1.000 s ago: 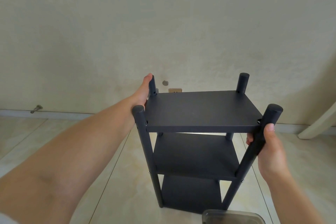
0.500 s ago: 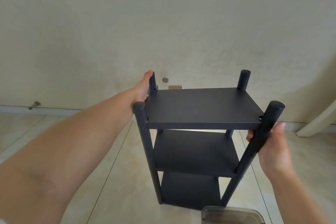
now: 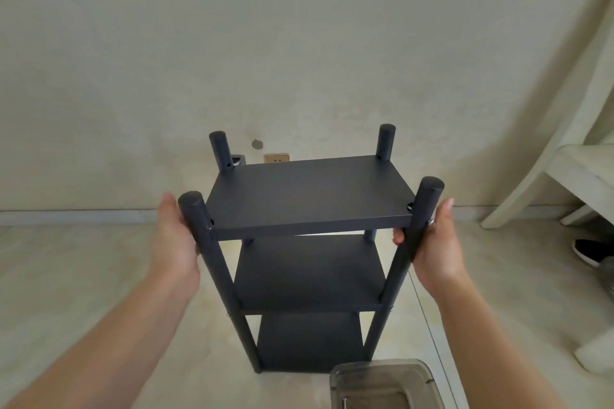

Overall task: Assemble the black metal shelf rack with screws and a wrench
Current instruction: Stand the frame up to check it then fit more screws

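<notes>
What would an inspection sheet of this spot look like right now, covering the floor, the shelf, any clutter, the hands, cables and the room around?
Surface: pale tiled floor; the rack stands on it.
Job's things: black shelf rack, upright, three shelves on four round posts. No wrench or loose screws seen.
Clutter: clear plastic container at the near edge, in front of the rack; contents unclear.
Hands: left hand against the near left post; right hand wrapped round the near right post.
Cables: nothing seen.
Surroundings: plain wall with a socket plate low behind the rack; pale furniture leg and a dark shoe at right.
</notes>
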